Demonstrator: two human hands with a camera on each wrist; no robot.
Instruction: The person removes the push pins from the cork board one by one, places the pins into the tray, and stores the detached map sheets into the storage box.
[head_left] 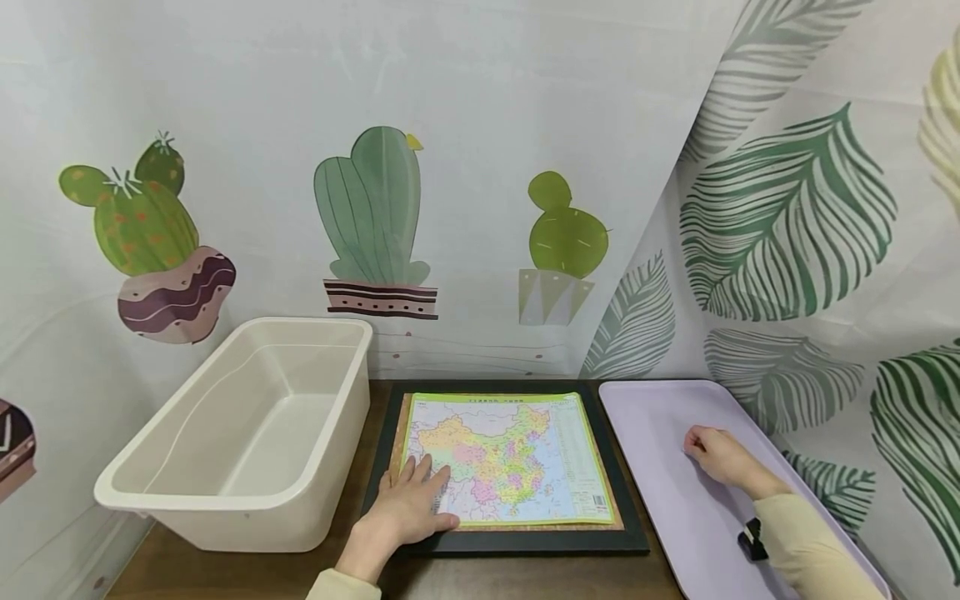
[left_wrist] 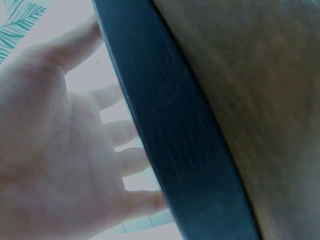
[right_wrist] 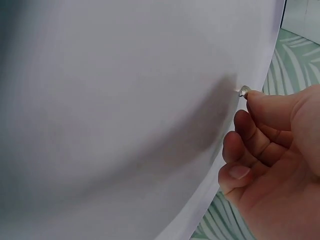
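My left hand (head_left: 408, 504) lies with spread fingers over the lower left corner of a colourful paper map (head_left: 491, 458). The map sits on a cork board (head_left: 611, 492) with a black frame (head_left: 525, 543). In the left wrist view the palm (left_wrist: 60, 135) is seen close to the dark frame edge (left_wrist: 170, 115). Over a lilac tray (head_left: 637, 417) is my right hand (head_left: 723, 458). Its thumb and forefinger pinch a small clear push pin (right_wrist: 244, 91), whose thin tip points away from the hand; the other fingers curl in.
A deep cream plastic tub (head_left: 300, 508) stands left of the board. Brown wooden table (head_left: 555, 579) shows along the front. Behind everything hangs a cloth (head_left: 480, 108) printed with cacti and leaves. A black wrist mount (head_left: 752, 540) is on the right sleeve.
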